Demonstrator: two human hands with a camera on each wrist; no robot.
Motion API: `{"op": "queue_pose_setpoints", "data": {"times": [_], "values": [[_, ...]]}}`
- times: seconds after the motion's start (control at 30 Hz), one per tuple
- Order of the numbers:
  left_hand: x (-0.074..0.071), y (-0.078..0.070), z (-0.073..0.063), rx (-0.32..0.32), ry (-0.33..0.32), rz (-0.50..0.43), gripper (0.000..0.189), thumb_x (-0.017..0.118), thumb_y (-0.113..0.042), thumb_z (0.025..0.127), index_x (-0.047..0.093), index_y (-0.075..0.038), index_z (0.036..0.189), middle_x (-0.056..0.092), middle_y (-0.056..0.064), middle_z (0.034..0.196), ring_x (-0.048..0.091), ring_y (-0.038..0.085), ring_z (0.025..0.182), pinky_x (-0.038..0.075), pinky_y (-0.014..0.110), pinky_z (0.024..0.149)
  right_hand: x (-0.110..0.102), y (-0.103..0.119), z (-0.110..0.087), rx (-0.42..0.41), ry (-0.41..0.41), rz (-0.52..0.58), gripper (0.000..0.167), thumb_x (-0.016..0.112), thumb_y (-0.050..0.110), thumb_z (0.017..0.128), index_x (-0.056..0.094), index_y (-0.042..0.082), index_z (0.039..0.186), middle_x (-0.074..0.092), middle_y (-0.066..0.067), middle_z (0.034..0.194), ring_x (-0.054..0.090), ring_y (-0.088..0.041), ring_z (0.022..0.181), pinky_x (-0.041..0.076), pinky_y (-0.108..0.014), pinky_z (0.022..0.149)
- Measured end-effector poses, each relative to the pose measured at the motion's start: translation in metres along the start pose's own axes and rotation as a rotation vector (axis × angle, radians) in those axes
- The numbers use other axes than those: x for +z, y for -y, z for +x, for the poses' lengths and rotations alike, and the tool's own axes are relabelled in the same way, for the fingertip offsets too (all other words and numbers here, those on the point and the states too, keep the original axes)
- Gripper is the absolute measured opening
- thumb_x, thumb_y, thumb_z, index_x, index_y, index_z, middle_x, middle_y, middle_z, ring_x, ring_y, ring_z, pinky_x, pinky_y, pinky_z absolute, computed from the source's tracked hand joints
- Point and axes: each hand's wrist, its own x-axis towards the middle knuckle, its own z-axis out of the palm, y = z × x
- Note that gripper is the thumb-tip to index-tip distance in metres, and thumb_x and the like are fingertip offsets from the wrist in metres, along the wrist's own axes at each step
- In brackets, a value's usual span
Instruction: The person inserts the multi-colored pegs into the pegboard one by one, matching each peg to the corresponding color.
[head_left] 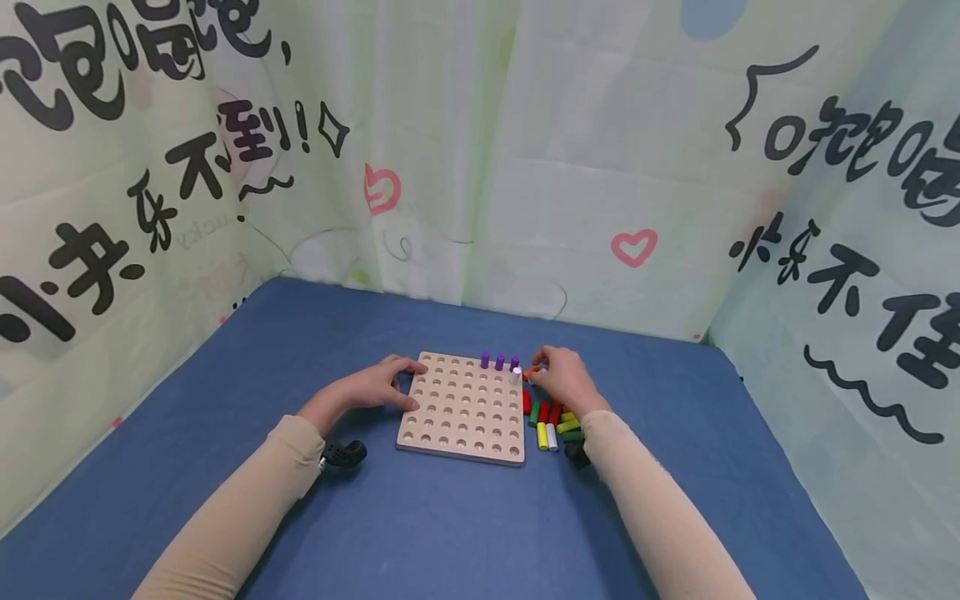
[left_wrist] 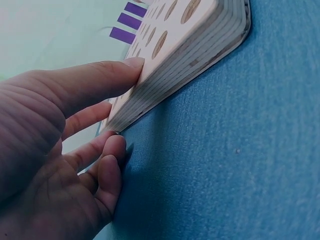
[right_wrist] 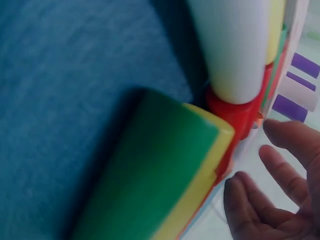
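A square wooden pegboard (head_left: 465, 408) with rows of round holes lies on the blue cloth. Three purple pegs (head_left: 500, 362) and one white peg (head_left: 516, 375) stand upright at its far right corner. My left hand (head_left: 375, 385) rests at the board's left side; its thumb (left_wrist: 132, 62) touches the top edge, other fingers lie along the side. Past the board's right edge, my right hand (head_left: 564, 377) reaches over the loose pegs, its fingertips beside an orange peg (head_left: 530, 372). In the right wrist view its thumb and fingers are apart, with nothing seen between them.
Loose pegs lie right of the board: red (head_left: 527, 402), green (right_wrist: 145, 165), yellow (head_left: 542, 436) and white (right_wrist: 230, 50) among them. A printed curtain (head_left: 570, 167) stands behind and beside the blue-covered table (head_left: 465, 533). Each wrist carries a black strap-on device (head_left: 345, 454).
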Motion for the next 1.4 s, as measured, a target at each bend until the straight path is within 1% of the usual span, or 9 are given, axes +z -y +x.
{"op": "queue_pose_setpoints", "data": {"times": [0.1,0.2,0.33,0.57,0.77,0.87,1.0,1.2,1.4], "values": [[0.0007,-0.0006,-0.0006,-0.004,0.000,0.001,0.068,0.079,-0.023,0.093,0.049,-0.011,0.153,0.037,0.018,0.149,0.047,0.024,0.093,0.041,0.037,0.080,0.0026,-0.0025,0.0007,0.027,0.037,-0.007,0.024,0.073,0.019,0.096,0.067,0.006,0.116,0.064,-0.017,0.117,0.059,-0.026,0.086,0.053,-0.034,0.071],[0.0013,-0.0003,-0.0006,-0.009,-0.002,0.001,0.068,0.078,-0.023,0.093,0.049,-0.012,0.153,0.038,0.017,0.148,0.047,0.023,0.092,0.041,0.037,0.079,0.0041,-0.0045,0.0010,0.039,0.049,0.003,0.023,0.073,0.017,0.096,0.066,0.006,0.115,0.065,-0.017,0.116,0.059,-0.025,0.082,0.051,-0.031,0.068],[0.0011,0.0002,0.0000,-0.013,0.000,0.003,0.068,0.078,-0.023,0.093,0.048,-0.013,0.153,0.038,0.017,0.147,0.047,0.023,0.091,0.041,0.037,0.079,0.0047,-0.0057,0.0011,0.043,0.022,0.025,0.021,0.072,0.013,0.097,0.066,0.005,0.114,0.065,-0.018,0.116,0.059,-0.026,0.086,0.054,-0.033,0.072],[-0.0004,-0.0005,0.0014,-0.016,-0.004,-0.001,0.068,0.079,-0.023,0.092,0.049,-0.011,0.152,0.038,0.017,0.146,0.047,0.023,0.090,0.040,0.035,0.076,0.0042,-0.0042,0.0017,0.004,-0.066,0.059,0.018,0.076,0.009,0.094,0.068,0.002,0.109,0.059,-0.018,0.109,0.056,-0.030,0.098,0.055,-0.039,0.082],[-0.0006,-0.0002,0.0017,-0.023,-0.003,0.000,0.068,0.079,-0.023,0.092,0.049,-0.011,0.152,0.038,0.017,0.147,0.047,0.023,0.090,0.040,0.035,0.076,0.0036,-0.0012,-0.0009,0.034,-0.101,0.143,0.009,0.070,0.008,0.099,0.074,0.003,0.105,0.068,-0.015,0.107,0.059,-0.027,0.089,0.055,-0.037,0.078],[-0.0007,-0.0008,0.0009,-0.022,-0.001,0.002,0.068,0.079,-0.023,0.093,0.049,-0.012,0.152,0.038,0.017,0.148,0.047,0.023,0.091,0.041,0.035,0.077,0.0049,-0.0020,-0.0018,0.023,-0.140,0.183,0.012,0.065,0.005,0.101,0.073,0.002,0.109,0.070,-0.016,0.110,0.061,-0.029,0.093,0.055,-0.041,0.083],[-0.0007,-0.0010,0.0010,-0.015,0.002,0.005,0.067,0.079,-0.023,0.093,0.049,-0.011,0.152,0.037,0.017,0.148,0.047,0.023,0.090,0.041,0.035,0.076,0.0061,-0.0028,-0.0016,0.016,-0.193,0.249,0.016,0.065,0.003,0.100,0.068,0.000,0.116,0.068,-0.018,0.115,0.063,-0.033,0.104,0.055,-0.047,0.094],[-0.0001,-0.0006,0.0017,-0.006,0.006,0.012,0.067,0.078,-0.023,0.093,0.049,-0.011,0.152,0.037,0.018,0.148,0.047,0.023,0.090,0.041,0.035,0.076,0.0016,-0.0007,0.0014,0.065,-0.240,0.323,0.017,0.072,0.012,0.097,0.073,0.003,0.113,0.071,-0.017,0.112,0.065,-0.031,0.100,0.056,-0.044,0.088],[-0.0002,0.0000,0.0011,-0.017,0.006,0.008,0.067,0.078,-0.023,0.093,0.049,-0.012,0.152,0.037,0.016,0.148,0.048,0.023,0.091,0.041,0.035,0.078,-0.0031,0.0030,0.0019,0.088,-0.231,0.367,0.021,0.073,0.019,0.099,0.075,0.007,0.116,0.072,-0.014,0.115,0.063,-0.031,0.105,0.055,-0.044,0.093]]}}
